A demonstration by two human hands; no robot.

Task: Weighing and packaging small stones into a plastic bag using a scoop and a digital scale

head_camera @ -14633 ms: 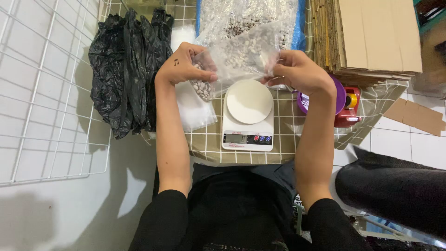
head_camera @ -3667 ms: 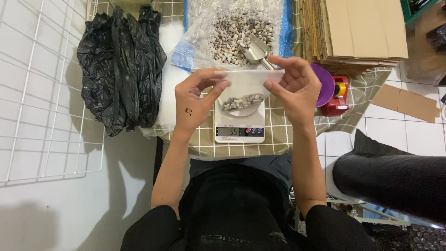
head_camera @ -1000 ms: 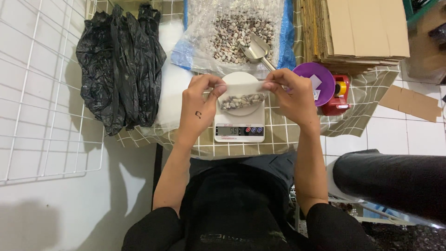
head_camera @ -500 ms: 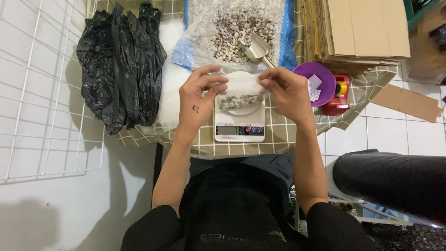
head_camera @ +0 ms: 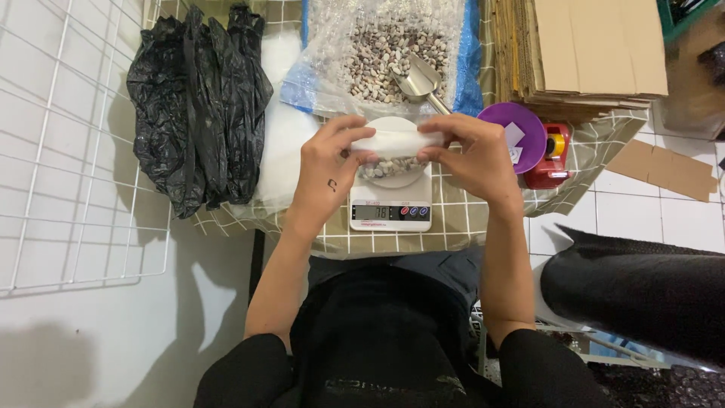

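Two hands meet over the white kitchen scale [head_camera: 390, 204], which serves as the landmark. A small clear pouch [head_camera: 393, 151] already holds a portion of speckled beans and sits on the scale's round pan; its top looks folded over, so filling seems done and closing is under way, as far as I can judge. Left hand [head_camera: 328, 170] and right hand [head_camera: 476, 159] are curled, pinching the pouch's ends. Behind the scale lies the big bean bag [head_camera: 385, 45] with a metal scoop [head_camera: 419, 79].
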